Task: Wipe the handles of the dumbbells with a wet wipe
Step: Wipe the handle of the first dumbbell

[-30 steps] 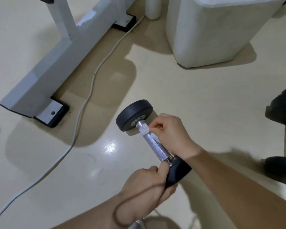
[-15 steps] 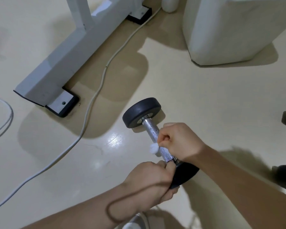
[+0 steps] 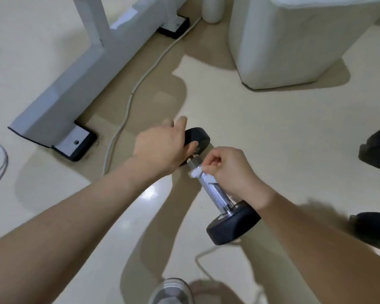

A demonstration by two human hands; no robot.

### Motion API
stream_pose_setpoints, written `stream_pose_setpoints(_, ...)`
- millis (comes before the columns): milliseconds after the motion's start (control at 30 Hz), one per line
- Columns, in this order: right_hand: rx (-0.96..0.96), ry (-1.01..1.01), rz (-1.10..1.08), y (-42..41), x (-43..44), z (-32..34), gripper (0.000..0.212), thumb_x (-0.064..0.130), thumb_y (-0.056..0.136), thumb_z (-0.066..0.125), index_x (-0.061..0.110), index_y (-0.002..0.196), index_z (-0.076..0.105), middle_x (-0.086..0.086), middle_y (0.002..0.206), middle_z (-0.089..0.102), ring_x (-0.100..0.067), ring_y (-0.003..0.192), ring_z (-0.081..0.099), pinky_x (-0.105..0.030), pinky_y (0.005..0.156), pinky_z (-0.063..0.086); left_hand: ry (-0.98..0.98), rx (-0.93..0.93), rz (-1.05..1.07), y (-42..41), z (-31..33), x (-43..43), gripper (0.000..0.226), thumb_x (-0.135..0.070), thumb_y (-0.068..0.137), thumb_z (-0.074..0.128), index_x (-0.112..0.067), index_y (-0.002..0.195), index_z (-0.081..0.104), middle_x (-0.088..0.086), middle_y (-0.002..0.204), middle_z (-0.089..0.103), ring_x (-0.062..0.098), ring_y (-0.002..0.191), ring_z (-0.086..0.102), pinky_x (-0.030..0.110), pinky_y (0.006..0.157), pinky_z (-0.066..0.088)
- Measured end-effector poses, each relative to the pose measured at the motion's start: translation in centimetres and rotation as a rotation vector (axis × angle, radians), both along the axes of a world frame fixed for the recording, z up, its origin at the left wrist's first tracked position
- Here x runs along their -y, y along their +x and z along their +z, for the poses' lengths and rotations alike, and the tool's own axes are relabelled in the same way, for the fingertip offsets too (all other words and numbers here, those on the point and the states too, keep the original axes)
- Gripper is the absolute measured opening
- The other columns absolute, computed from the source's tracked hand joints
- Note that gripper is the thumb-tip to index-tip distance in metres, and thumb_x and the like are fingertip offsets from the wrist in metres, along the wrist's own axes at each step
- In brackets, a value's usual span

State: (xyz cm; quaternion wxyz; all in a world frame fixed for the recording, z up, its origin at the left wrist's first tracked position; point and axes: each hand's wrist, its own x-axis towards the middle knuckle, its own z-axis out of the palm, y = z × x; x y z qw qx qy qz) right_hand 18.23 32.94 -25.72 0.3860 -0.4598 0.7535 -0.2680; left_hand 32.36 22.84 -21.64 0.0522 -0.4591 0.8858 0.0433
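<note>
Head view: the right hand is pinching a small white wet wipe on the dumbbell's shiny metal handle, which is running from those fingers back toward the person. The left hand is gripping the far black end.

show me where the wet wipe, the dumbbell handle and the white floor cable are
wet wipe (image 3: 195, 172): head view, bunched white end on the bar
dumbbell handle (image 3: 213, 191): head view, bare knurled middle
white cable (image 3: 128, 104): head view, stretch beside the frame
</note>
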Motion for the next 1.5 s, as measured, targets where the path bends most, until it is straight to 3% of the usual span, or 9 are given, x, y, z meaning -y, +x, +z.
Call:
stream_pose_setpoints(134,0.013,0.112,0.222,0.0,-2.8,0.7,0.019,0.005,0.076,0.068,0.018,0.063,0.064,0.008,0.060,0.055,-0.003,0.053,0.047,-0.017,0.055,0.042,0.021,0.031,-0.112,1.8,-1.3,0.2,0.039,-0.054,0.093,0.040,-0.016,0.090,0.033,0.007,0.088,0.056,0.032,0.063,0.048,0.033,0.052,0.030)
stream_pose_setpoints(300,-0.072,-0.063,0.077,3.5,0.6,-0.4,0.013,0.019,0.075,0.059,0.032,0.072,0.059,0.015,0.076,0.056,-0.003,0.068,0.055,-0.041,0.064,0.054,0.147,-0.156,0.021,5.2,-1.3,-1.5,0.033,-0.040,0.092,0.054,-0.013,0.109,0.045,0.006,0.100,0.051,0.036,0.078,0.059,0.032,0.058,0.028)
stream_pose_setpoints(501,0.046,0.109,0.114,3.5,-3.3,-0.6,0.014,0.020,0.073,0.071,0.032,0.071,0.065,0.018,0.063,0.060,-0.007,0.060,0.056,-0.038,0.069,0.055,0.226,-0.158,0.057,6.6,-1.4,-1.2,0.041,-0.038,0.084,0.065,-0.017,0.109,0.041,0.003,0.088,0.045,0.033,0.074,0.054,0.033,0.060,0.032)
stream_pose_setpoints(768,0.358,0.057,-0.305,5.4,-7.9,-0.8,0.006,0.030,0.073,0.074,0.032,0.076,0.069,0.007,0.065,0.067,-0.016,0.067,0.064,-0.038,0.072,0.052,0.288,-0.429,-0.081,2.9,-1.8,-0.6,0.034,-0.021,0.077,0.070,-0.022,0.094,0.041,0.001,0.091,0.049,0.028,0.078,0.050,0.035,0.060,0.035)
stream_pose_setpoints(901,0.042,-0.324,-0.481,5.3,-8.3,-1.0,0.010,0.021,0.081,0.065,0.030,0.085,0.067,0.013,0.080,0.061,-0.022,0.072,0.062,-0.038,0.070,0.052,0.492,-0.521,-0.320,-2.9,-2.4,-1.6,0.033,-0.022,0.074,0.063,-0.020,0.104,0.049,-0.002,0.095,0.049,0.018,0.083,0.049,0.033,0.069,0.040)
stream_pose_setpoints(1035,-0.316,-0.364,-0.416,1.7,-7.0,-1.5,0.015,0.005,0.083,0.060,0.011,0.087,0.073,-0.002,0.086,0.060,-0.011,0.073,0.052,-0.009,0.072,0.040,0.590,-0.411,-0.452,-6.8,-3.9,-1.9,0.041,-0.030,0.074,0.054,-0.019,0.114,0.052,0.001,0.101,0.056,0.018,0.091,0.051,0.041,0.080,0.046)
stream_pose_setpoints(1202,-0.418,-0.227,-0.027,0.3,-9.7,-2.1,0.016,0.026,0.085,0.052,0.018,0.079,0.066,0.005,0.087,0.052,-0.014,0.066,0.053,-0.026,0.062,0.047,0.456,-0.434,-0.426,-4.1,-2.0,-4.6,0.043,-0.027,0.084,0.057,-0.024,0.126,0.048,0.002,0.117,0.048,0.023,0.099,0.054,0.040,0.081,0.049)
stream_pose_setpoints(1369,-0.290,-0.239,0.161,1.6,-11.8,-1.3,0.011,0.000,0.078,0.056,0.006,0.072,0.062,-0.019,0.079,0.053,-0.015,0.064,0.050,-0.030,0.054,0.042,0.581,-0.138,-0.546,3.7,0.1,-11.2,0.042,-0.067,0.074,0.056,-0.036,0.100,0.048,-0.015,0.093,0.045,0.011,0.086,0.052,0.028,0.063,0.044)
stream_pose_setpoints(1502,-0.217,-0.361,-0.281,0.2,-9.4,-1.8,0.014,0.001,0.081,0.061,0.006,0.085,0.073,0.000,0.089,0.063,0.001,0.081,0.055,-0.013,0.078,0.045,0.441,-0.141,-0.668,5.7,-0.7,-11.4,0.040,-0.059,0.076,0.064,-0.029,0.101,0.055,-0.008,0.097,0.054,0.019,0.074,0.053,0.030,0.051,0.048)
